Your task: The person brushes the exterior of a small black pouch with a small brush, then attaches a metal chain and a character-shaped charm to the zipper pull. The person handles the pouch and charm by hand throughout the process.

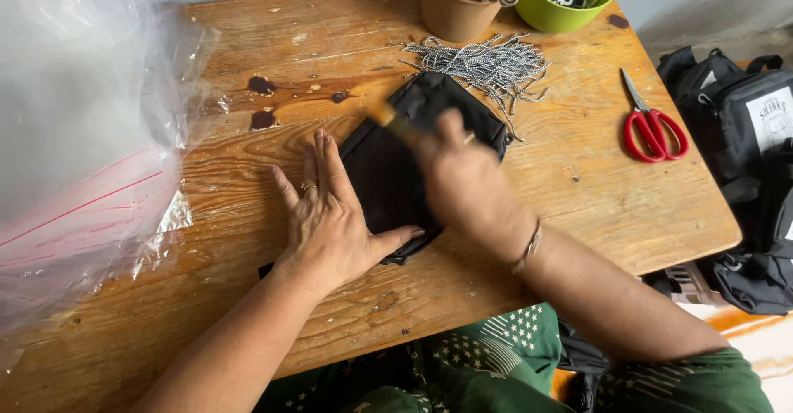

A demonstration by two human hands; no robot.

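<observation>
Head view, looking straight down: left hand is spread flat, fingers together and stretched out on the wood, thumb hooked over the near edge of a small black fabric pouch, pinning it rather than gripping it. Right hand is over the pouch's middle, blurred with motion, fingers curled down; something tan and stick-like pokes out past the knuckles, but whether the fingers are closed on it I cannot tell. The pouch lies at an angle mid-table, far corner touching the pile of black-and-white twisted cords.

Risks, as I judge them: only a thumb and the edge of a palm hold the pouch, so a hard stroke from the right hand could slide or twist it on the wooden table. Pushed away, it would rake into the cords and tangle or scatter them. Just beyond stand a brown paper cup and a green bowl, both filled with printed tags; a knock could tip the cup. Red-handled scissors lie well apart to the right, out of the sweep. Clear plastic bags billow at the left, near the left wrist, and could snag.
</observation>
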